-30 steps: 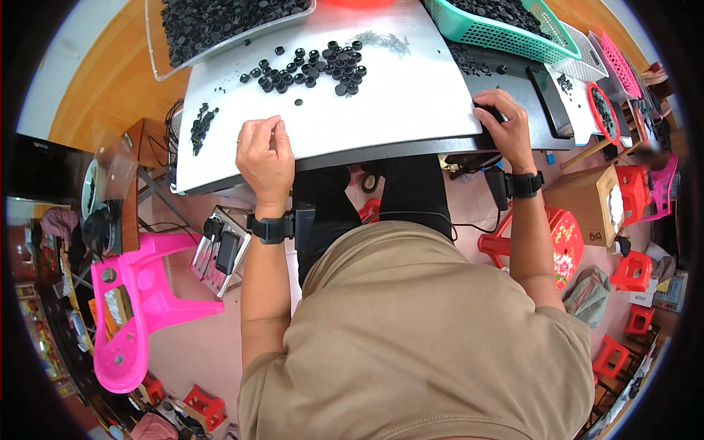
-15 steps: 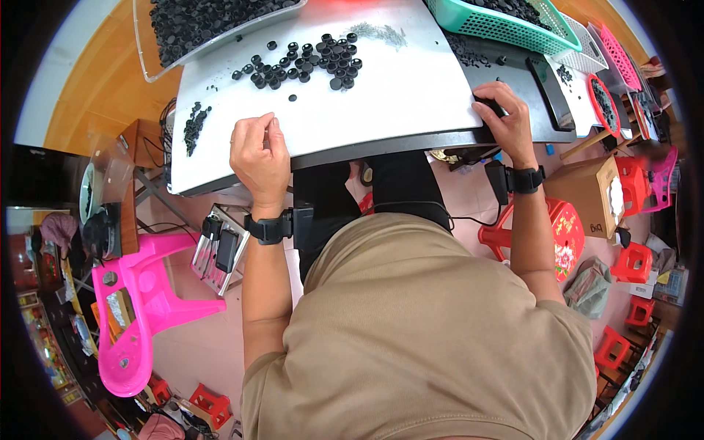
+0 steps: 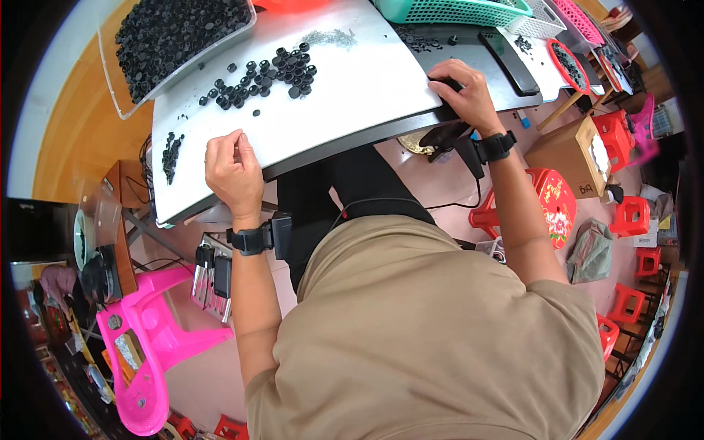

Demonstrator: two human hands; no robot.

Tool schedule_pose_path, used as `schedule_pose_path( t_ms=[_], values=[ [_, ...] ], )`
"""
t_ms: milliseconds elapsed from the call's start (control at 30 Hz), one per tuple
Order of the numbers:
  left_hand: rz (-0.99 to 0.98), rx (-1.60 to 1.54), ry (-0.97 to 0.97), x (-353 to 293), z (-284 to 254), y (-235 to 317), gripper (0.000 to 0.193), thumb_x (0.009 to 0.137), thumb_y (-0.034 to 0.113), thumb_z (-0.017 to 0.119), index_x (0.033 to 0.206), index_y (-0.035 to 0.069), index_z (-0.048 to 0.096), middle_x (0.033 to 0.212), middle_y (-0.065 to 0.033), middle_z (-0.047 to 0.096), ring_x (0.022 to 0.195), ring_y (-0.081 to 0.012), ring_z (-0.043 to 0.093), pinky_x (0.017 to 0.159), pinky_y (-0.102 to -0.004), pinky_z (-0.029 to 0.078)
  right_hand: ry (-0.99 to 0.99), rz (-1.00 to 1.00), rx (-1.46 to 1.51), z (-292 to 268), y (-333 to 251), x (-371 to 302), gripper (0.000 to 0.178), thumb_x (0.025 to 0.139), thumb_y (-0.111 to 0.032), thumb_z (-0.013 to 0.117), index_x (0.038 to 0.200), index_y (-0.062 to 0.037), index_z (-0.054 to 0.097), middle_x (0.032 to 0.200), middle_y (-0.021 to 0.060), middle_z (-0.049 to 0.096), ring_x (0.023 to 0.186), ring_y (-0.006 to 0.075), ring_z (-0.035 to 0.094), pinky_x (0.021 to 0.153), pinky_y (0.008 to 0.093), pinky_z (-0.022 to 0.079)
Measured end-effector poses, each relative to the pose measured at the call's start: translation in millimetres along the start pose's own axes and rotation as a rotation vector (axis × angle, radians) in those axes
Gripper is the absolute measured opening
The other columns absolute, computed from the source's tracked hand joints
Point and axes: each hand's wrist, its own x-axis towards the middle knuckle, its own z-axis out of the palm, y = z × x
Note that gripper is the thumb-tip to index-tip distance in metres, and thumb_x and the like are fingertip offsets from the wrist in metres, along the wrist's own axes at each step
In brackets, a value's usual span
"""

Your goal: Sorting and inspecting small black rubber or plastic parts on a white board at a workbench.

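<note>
The person's right grip, the right hand (image 3: 463, 92), was closed around a dark object (image 3: 449, 83), mostly hidden between thumb and fingers, at the right edge of a white board (image 3: 352, 95). The left hand (image 3: 235, 170) was at the board's near edge, its fingers curled and thumb close to the forefinger; whether that grip held anything, I could not tell. Each wrist wore a black band (image 3: 253, 240). Beyond the left hand lay a lone cap (image 3: 256, 113), then a cluster of black caps (image 3: 295, 78), with a heap of small black bits (image 3: 171, 156) toward the left and clear slivers (image 3: 328, 38) behind. The board lay on a dark worktop (image 3: 467, 45), where a black tray (image 3: 508, 62) sat to the right of the right hand. Farther out stood a clear tub (image 3: 136, 105) full of black pieces at upper left and a teal basket (image 3: 447, 12) at the top.
</note>
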Motion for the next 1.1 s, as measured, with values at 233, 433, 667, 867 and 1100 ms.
schedule_pose_path(
  t_ms=[233, 433, 667, 867, 1100],
  values=[
    [0.037, 0.008, -0.001, 2, 5, -5, 0.006, 0.077, 0.004, 0.062, 0.082, 0.004, 0.064, 0.075, -0.0071, 0.057, 0.065, -0.023, 0.056, 0.059, -0.0332, 0.045, 0.0, 0.014, -0.045, -1, 0, 3, 0.013, 0.074, -0.008, 0.067, 0.081, 0.0012, 0.062, 0.079, 0.0103, 0.062, 0.075, 0.0246, 0.059, 0.065, 0.0318, 0.047],
    [0.023, 0.037, -0.01, 6, -1, -7, 0.003, 0.076, 0.004, 0.062, 0.079, 0.004, 0.062, 0.076, -0.0091, 0.057, 0.07, -0.0274, 0.056, 0.063, -0.0363, 0.045, -0.025, -0.007, 0.002, -2, -10, 11, 0.011, 0.073, -0.006, 0.065, 0.078, 0.0015, 0.059, 0.078, 0.0103, 0.061, 0.076, 0.024, 0.058, 0.07, 0.0317, 0.045],
    [-0.019, -0.066, 0.009, 4, -7, -3, 0.006, 0.074, 0.0, 0.063, 0.078, 0.004, 0.06, 0.075, -0.0101, 0.054, 0.071, -0.0294, 0.055, 0.061, -0.0379, 0.044, -0.194, 0.081, -0.003, -7, -24, 19, 0.015, 0.071, -0.006, 0.068, 0.079, 0.0024, 0.059, 0.077, 0.0102, 0.059, 0.071, 0.0218, 0.057, 0.066, 0.0301, 0.045],
    [-0.314, -0.349, -0.16, 12, -21, 1, 0.011, 0.075, 0.001, 0.064, 0.086, 0.002, 0.063, 0.078, -0.0063, 0.056, 0.066, -0.0174, 0.056, 0.058, -0.0275, 0.045, -0.23, 0.124, 0.109, -22, -111, 99, 0.013, 0.072, 0.0, 0.068, 0.082, 0.0035, 0.06, 0.074, 0.0073, 0.06, 0.07, 0.0144, 0.059, 0.066, 0.0255, 0.048],
    [-0.4, -0.755, -0.047, 110, -47, -8, 0.023, 0.08, 0.0, 0.062, 0.103, -0.001, 0.061, 0.09, -0.0031, 0.058, 0.073, -0.0076, 0.053, 0.067, -0.019, 0.044, -0.428, -0.148, 0.323, 31, -159, 208, 0.019, 0.08, -0.009, 0.066, 0.094, 0.0024, 0.061, 0.086, 0.0088, 0.061, 0.08, 0.017, 0.061, 0.072, 0.0278, 0.049]
  ],
)
